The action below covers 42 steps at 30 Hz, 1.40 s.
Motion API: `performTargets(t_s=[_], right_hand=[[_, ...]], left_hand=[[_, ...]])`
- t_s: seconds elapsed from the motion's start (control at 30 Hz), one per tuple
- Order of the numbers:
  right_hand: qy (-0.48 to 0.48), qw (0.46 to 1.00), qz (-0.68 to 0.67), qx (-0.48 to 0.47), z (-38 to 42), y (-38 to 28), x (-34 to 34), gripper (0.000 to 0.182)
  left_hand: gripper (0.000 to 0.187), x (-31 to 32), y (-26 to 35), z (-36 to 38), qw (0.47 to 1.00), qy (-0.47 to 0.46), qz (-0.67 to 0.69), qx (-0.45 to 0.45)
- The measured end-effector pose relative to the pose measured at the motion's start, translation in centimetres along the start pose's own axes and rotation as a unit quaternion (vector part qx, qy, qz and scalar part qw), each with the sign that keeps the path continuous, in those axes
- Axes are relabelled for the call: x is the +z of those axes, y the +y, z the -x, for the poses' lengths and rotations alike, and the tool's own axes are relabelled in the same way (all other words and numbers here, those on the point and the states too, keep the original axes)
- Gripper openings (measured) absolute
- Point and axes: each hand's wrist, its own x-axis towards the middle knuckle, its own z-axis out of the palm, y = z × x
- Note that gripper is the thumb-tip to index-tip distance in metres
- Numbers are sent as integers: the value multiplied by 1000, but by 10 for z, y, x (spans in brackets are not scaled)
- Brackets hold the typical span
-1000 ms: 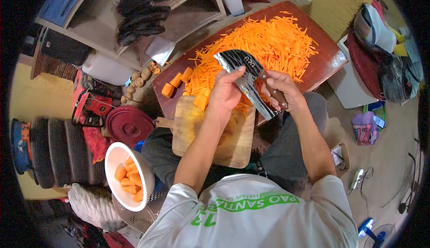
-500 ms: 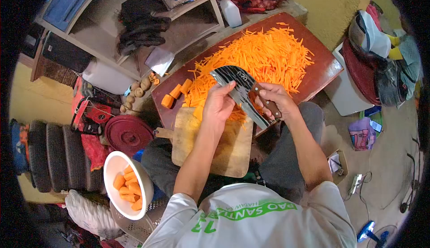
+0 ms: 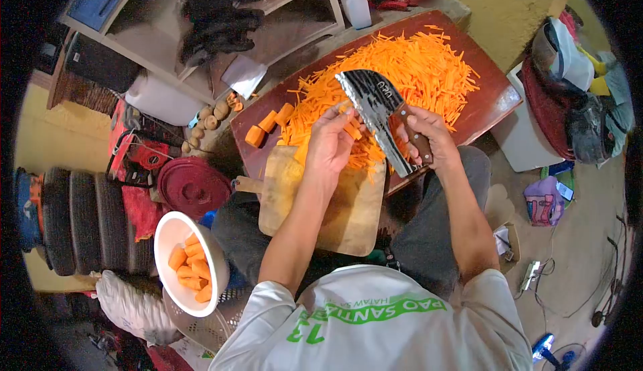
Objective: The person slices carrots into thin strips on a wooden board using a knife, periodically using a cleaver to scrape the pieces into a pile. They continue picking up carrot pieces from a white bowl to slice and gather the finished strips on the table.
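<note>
A broad-bladed cleaver (image 3: 370,103) with dark markings and a brown riveted handle is held up over the board's far edge. My right hand (image 3: 432,136) is wrapped round its handle, the blade slanting up to the left. My left hand (image 3: 329,144) is beside the blade, thumb and fingers drawn together; orange shows at the fingertips, and I cannot tell whether they pinch carrot strips. Beneath the forearms lies a wooden cutting board (image 3: 288,197). A large heap of carrot strips (image 3: 415,69) covers much of the red-brown table (image 3: 492,96).
Several carrot chunks (image 3: 264,128) lie at the table's left. More peeled carrots fill a white bowl (image 3: 221,270) at lower left. A red lid (image 3: 192,187), potatoes (image 3: 211,122) and stacked tires (image 3: 84,223) are farther left. A white bottle (image 3: 355,6) stands behind the table.
My left fingers have come off the blade's face to just beside its edge. My right hand has turned the cleaver, and the blade now points higher.
</note>
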Motion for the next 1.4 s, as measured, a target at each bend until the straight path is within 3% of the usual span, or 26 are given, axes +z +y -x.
performTargets(t_s=[0.33, 0.73, 0.83, 0.93, 1.03, 1.23, 1.4], right_hand=[[4, 1000, 1, -16, -2, 2, -5, 43], [-10, 1000, 0, 1, 0, 1, -2, 45], [-4, 1000, 11, 9, 0, 1, -3, 45], [-43, 999, -23, 18, 2, 1, -1, 45], [-72, 997, -5, 41, 4, 0, -1, 47], [-108, 992, -20, 62, 0, 6, -2, 48], [-72, 996, -5, 46, 0, 4, -3, 47]], left_hand=[[26, 16, 14, 5, 974, 74, -152, 148], [38, -5, 6, 10, 925, 86, -301, 216], [39, -4, 2, 7, 949, 80, -232, 197], [34, 1, 7, 9, 991, 25, -23, 132], [26, -8, 14, 3, 995, -45, 58, 67], [23, -17, 10, -7, 997, 5, 76, 30], [29, 1, 14, 6, 996, -10, 78, 42]])
